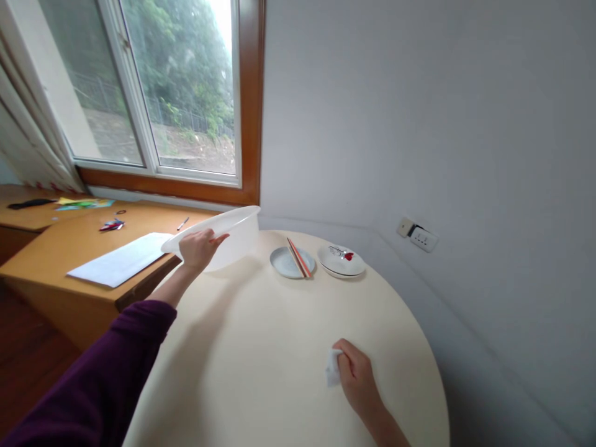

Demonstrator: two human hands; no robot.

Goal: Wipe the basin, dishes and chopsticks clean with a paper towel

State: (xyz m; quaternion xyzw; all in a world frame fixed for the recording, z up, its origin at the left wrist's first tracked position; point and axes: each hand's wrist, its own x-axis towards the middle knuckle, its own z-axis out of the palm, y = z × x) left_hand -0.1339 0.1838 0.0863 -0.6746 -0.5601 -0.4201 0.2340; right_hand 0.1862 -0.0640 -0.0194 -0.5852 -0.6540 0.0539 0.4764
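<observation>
My left hand (199,249) is closed on the near rim of a translucent white plastic basin (235,233), which tilts at the far left of the round cream table (261,347). Whether the basin's bottom touches the tabletop, I cannot tell. Over the right part of the table, my right hand (357,375) grips a crumpled white tissue (333,367) that pokes out beside the thumb; part of it is hidden in the fist. Beyond it, chopsticks (298,256) of different colours lie across a grey-blue plate (279,262).
White plates (342,264) with a red flower pattern are stacked near the wall. A wooden desk (51,261) adjoins on the left, bearing white paper (121,257), a pen (183,223) and small items. A wall socket (423,238) is at right, a window (186,93) behind.
</observation>
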